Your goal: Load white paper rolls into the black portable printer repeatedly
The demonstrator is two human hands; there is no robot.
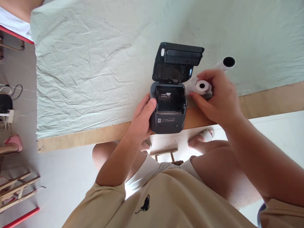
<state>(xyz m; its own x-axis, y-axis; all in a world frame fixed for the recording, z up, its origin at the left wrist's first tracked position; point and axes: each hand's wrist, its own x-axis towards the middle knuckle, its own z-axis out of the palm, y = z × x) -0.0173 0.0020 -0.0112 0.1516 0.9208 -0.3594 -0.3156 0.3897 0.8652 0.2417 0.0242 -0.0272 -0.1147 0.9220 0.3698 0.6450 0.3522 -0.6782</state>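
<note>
A dark grey portable label printer (169, 124) is at the table's near edge, its lid (177, 61) swung up and its paper bay showing bare inside. My left hand (142, 118) grips the printer's left side, thumb on the rim. Just right of the printer, my right hand (219, 95) has thumb and fingers closed around a small white paper roll (203, 87) with a dark core hole. Behind that hand lies another white roll (223, 64) with a wider black core, partly hidden by my fingers.
A pale green cloth (95, 69) covers the table, wrinkled at the left. The bare wooden edge (102, 134) runs along the front. At the left are a wooden rack (19, 190) on the floor, cables (7, 91) and part of another person (19, 9).
</note>
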